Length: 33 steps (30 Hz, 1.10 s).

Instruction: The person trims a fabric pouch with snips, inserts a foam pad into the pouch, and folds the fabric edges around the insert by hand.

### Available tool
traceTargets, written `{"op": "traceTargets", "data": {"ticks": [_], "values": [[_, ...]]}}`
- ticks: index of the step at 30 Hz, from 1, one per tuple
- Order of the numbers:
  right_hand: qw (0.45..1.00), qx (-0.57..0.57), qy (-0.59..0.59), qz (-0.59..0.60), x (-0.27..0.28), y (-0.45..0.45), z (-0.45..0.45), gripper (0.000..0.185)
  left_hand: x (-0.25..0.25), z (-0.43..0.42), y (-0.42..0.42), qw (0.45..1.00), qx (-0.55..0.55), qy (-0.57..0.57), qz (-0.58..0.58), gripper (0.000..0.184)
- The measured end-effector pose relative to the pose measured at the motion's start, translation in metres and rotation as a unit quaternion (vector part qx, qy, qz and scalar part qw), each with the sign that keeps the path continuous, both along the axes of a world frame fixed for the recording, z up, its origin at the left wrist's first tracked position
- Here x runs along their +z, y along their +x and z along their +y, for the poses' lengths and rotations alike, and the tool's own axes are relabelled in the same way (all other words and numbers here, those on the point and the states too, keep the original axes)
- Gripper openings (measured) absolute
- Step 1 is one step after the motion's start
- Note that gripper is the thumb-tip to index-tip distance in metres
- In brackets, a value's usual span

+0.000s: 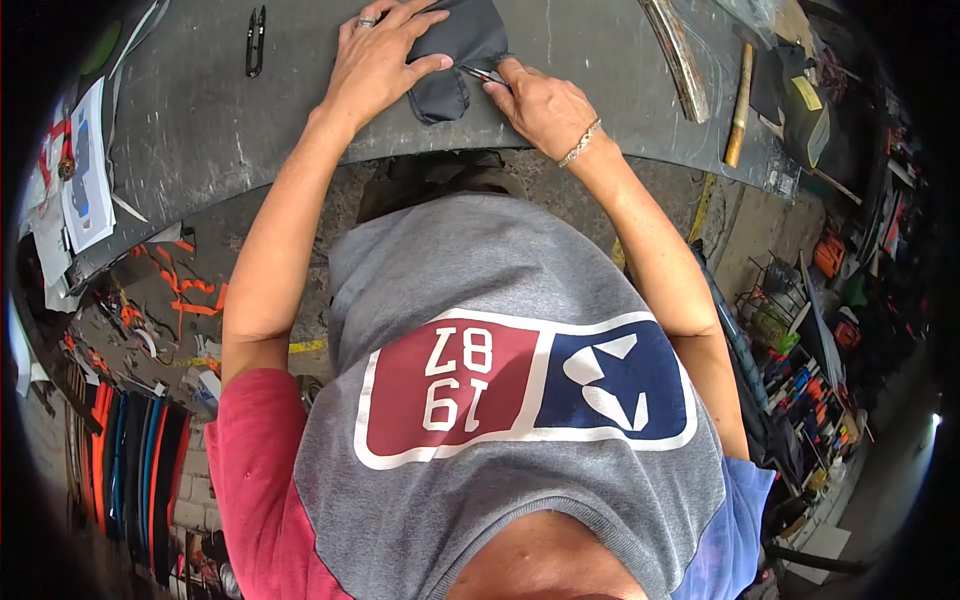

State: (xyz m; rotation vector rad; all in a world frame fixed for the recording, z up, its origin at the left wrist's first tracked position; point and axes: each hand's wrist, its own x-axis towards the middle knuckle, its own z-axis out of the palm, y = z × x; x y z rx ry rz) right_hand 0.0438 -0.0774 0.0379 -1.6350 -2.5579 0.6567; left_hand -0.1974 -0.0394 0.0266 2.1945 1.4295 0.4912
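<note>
A piece of black fabric (pixel 462 32) lies on the dark table at the top centre, with a narrower rounded flap (pixel 438 98) toward the near edge. My left hand (pixel 377 62), with a ring on one finger, rests flat on the fabric's left side, fingers spread and thumb pointing right. From the right, my right hand (pixel 545 104) pinches a small pointed metal tool (pixel 484 75). Its tip touches the fabric's edge where the flap meets the wider part. Which kind of tool it is cannot be made out.
Black thread snips (pixel 256 42) lie at the table's upper left. Printed sheets (pixel 88 170) sit at the left edge. A worn metal bar (pixel 676 60) and a wooden-handled tool (pixel 740 105) lie on the right. Orange strips (pixel 190 290) litter the floor.
</note>
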Motion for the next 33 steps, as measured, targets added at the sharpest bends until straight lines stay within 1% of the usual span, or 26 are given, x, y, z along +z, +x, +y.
{"op": "traceTargets", "data": {"ticks": [27,33], "values": [[0.999,0.025,0.003,-0.029,0.003,-0.004,0.004,0.029,-0.001,-0.001,0.001,1.0,0.012,-0.008,-0.015,0.066],[0.995,0.025,-0.067,-0.066,0.004,-0.011,0.009,0.027,0.0,0.001,0.0,1.0,0.009,-0.005,-0.011,0.065]]}}
